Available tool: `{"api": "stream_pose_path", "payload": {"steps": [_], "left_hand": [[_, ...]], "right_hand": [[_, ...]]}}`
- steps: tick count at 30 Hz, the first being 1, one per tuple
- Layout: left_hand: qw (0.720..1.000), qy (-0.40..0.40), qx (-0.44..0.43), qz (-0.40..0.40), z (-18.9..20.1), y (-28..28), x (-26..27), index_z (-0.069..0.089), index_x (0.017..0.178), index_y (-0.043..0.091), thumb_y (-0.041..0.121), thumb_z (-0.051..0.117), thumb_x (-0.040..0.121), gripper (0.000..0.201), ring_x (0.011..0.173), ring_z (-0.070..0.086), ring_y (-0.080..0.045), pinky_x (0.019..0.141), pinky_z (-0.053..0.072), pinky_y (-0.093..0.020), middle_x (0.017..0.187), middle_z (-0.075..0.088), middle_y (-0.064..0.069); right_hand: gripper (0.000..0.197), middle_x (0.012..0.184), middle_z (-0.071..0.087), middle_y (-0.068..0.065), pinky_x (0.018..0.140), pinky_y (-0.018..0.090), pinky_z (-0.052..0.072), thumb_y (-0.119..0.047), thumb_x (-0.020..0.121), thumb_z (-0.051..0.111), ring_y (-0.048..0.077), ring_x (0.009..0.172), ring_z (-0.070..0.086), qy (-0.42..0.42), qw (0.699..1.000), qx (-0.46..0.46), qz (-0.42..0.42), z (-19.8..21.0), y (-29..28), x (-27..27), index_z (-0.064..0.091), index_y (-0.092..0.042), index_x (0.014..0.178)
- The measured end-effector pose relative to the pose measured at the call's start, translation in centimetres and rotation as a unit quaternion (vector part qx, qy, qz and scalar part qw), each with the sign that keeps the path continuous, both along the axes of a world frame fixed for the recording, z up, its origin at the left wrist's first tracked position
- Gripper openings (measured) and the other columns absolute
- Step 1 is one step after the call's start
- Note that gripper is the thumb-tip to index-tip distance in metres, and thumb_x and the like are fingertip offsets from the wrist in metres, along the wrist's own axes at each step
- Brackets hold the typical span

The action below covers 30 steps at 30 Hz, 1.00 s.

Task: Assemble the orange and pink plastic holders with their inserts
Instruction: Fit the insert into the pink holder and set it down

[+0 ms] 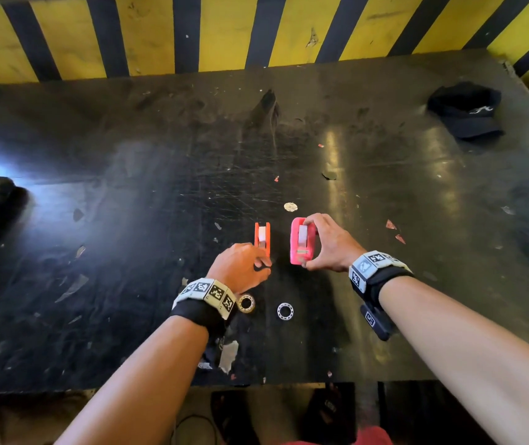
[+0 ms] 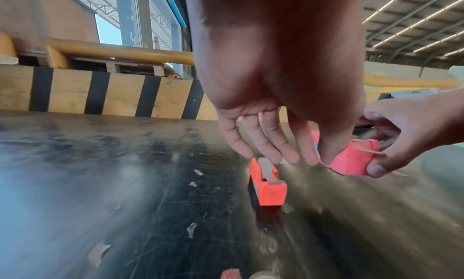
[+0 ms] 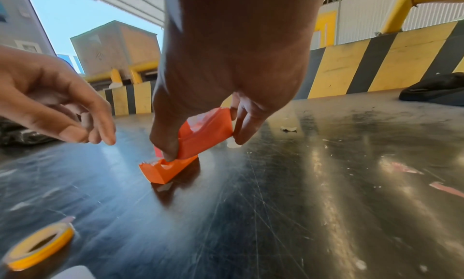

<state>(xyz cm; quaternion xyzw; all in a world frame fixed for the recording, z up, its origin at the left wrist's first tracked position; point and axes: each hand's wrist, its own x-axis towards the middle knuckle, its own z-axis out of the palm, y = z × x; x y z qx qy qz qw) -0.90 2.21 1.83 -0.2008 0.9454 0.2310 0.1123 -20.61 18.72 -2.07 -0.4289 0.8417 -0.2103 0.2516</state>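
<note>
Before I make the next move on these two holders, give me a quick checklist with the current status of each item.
1. Right hand grips the pink holder: ok.
2. White insert in the pink holder: it is there, but whether it is fully seated, cannot tell.
3. Orange holder stands on the table with a white insert in it: ok.
4. Left hand is free, holding nothing, at the orange holder: ok.
5. No loose parts left: the yellow ring and white ring lie by the left wrist; whether they are needed, cannot tell.
</note>
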Motion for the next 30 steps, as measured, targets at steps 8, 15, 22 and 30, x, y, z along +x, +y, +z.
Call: {"api": "stream_pose_path", "payload": {"steps": [8,15,22,30], "left_hand": [[0.994,-0.091,0.051,0.043,-3.6,-1.5,0.9,0.067,0.114,0.032,0.042,0.077,0.084,0.034,0.102,0.066,-0.016,0.091,0.057,-0.039,0.110,0.067,0.009],[0.980,-0.186,0.065,-0.006,-7.0,-1.0,3.2,0.055,0.126,0.030,0.042,0.089,0.070,0.066,0.110,0.061,-0.021,0.097,0.056,-0.043,0.121,0.056,0.001],[0.982,-0.172,0.074,0.001,-7.3,-1.0,3.0,0.061,0.122,0.027,0.030,0.084,0.080,0.048,0.112,0.063,-0.024,0.101,0.055,-0.042,0.123,0.057,-0.001],[0.984,-0.161,0.077,-0.008,-7.1,-1.3,3.4,0.063,0.118,0.028,0.033,0.083,0.080,0.044,0.108,0.064,-0.023,0.099,0.056,-0.041,0.121,0.058,0.000]], "right_hand": [[0.095,0.147,0.037,-0.003,0.100,0.042,0.051,-0.029,0.062,0.096,0.028,0.121,0.058,0.001,0.998,0.055,0.011,-3.7,-3.5,-1.1,0.039,-0.026,0.139],[0.091,0.148,0.039,-0.005,0.097,0.041,0.050,-0.028,0.066,0.095,0.030,0.120,0.060,0.008,0.998,0.056,0.002,-5.4,-3.7,-1.2,0.038,-0.026,0.138],[0.136,0.170,-0.011,-0.003,0.119,0.055,0.036,-0.028,0.063,0.097,0.041,0.155,0.023,-0.005,0.995,0.095,-0.001,-4.9,-2.9,1.0,0.003,-0.040,0.160],[0.048,0.108,0.057,-0.005,0.087,0.041,0.053,-0.056,0.076,0.080,0.018,0.100,0.058,0.046,0.974,0.122,0.184,-2.1,-1.2,8.8,0.058,-0.028,0.108]]}}
